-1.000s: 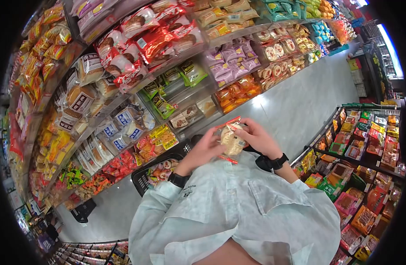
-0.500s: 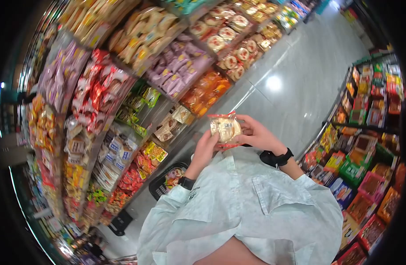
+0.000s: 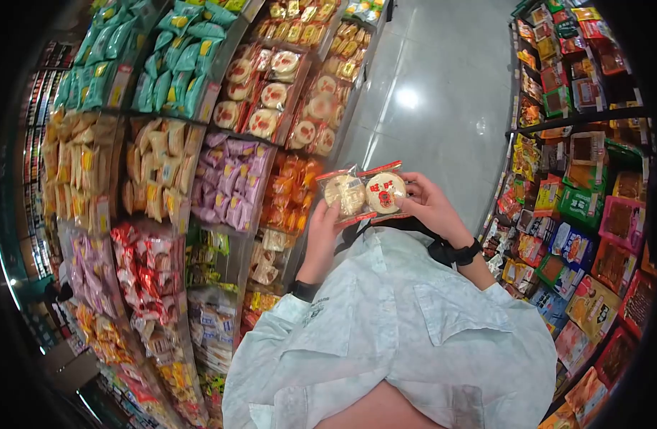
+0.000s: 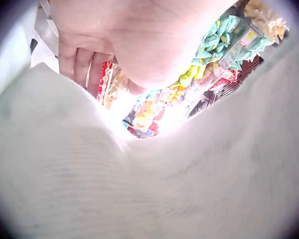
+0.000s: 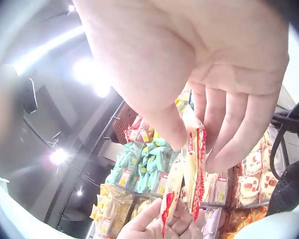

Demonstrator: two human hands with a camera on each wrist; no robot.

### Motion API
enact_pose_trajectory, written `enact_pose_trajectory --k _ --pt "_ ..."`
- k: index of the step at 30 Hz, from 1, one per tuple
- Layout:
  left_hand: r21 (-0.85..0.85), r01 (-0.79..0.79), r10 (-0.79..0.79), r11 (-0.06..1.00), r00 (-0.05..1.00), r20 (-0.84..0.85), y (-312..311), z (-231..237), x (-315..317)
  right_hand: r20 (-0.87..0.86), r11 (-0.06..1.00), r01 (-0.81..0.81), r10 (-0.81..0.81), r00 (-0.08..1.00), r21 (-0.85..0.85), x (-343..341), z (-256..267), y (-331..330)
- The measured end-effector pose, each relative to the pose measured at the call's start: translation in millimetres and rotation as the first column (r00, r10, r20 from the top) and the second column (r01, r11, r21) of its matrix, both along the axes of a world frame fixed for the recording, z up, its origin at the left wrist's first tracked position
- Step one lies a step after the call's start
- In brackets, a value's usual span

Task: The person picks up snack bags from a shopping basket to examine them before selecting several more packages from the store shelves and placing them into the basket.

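Note:
Two clear, red-edged packets of round rice crackers are held side by side at chest height in the head view. My left hand (image 3: pixel 321 239) pinches the left rice cracker packet (image 3: pixel 345 194), its thumb lying over the front. The right rice cracker packet (image 3: pixel 387 191), with red print on its face, is gripped at its right side by my right hand (image 3: pixel 435 212). From the right wrist both packets appear nearly edge-on, their red crimped edges towards the camera. In the left wrist view a pale sleeve (image 4: pixel 139 189) hides much of the hold.
Tiered bins on the left hold purple packets (image 3: pixel 232 179), orange packets (image 3: pixel 294 189), teal packets (image 3: pixel 182 61) and more rice crackers (image 3: pixel 264 107). Boxed and bagged snacks (image 3: pixel 579 200) fill a rack on the right. Grey floor (image 3: pixel 435 93) runs between them.
The head view has swung along the aisle towards the teal and rice cracker bins. The packets, earlier overlapping in my hands, are now spread side by side, and the right one's printed face shows.

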State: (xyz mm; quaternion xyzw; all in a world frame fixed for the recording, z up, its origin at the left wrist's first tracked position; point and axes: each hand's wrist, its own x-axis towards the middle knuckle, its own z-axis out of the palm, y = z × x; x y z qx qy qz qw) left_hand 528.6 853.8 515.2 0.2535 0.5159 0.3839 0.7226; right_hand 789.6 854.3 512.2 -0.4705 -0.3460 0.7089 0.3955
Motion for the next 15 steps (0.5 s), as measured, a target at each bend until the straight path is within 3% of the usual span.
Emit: enact_pose_trajectory --k 4,8,15 --pt "0.016 0.023 -0.023 1.0 0.998 0.057 55.3 -10.5 -0.2 0.064 0.998 0.058 -0.059 0.996 0.009 0.1 17.8 53.7" --pt "0.023 -0.099 0.096 0.995 0.99 0.101 103.8 -18.2 -11.6 0.173 0.999 0.045 -0.042 0.984 -0.013 -0.7 27.4 110.3" --pt "0.068 -0.447 0.444 0.892 0.894 0.063 124.8 -19.3 -73.0 0.352 0.973 -0.219 0.182 0.918 0.068 -48.9 32.9 229.7"
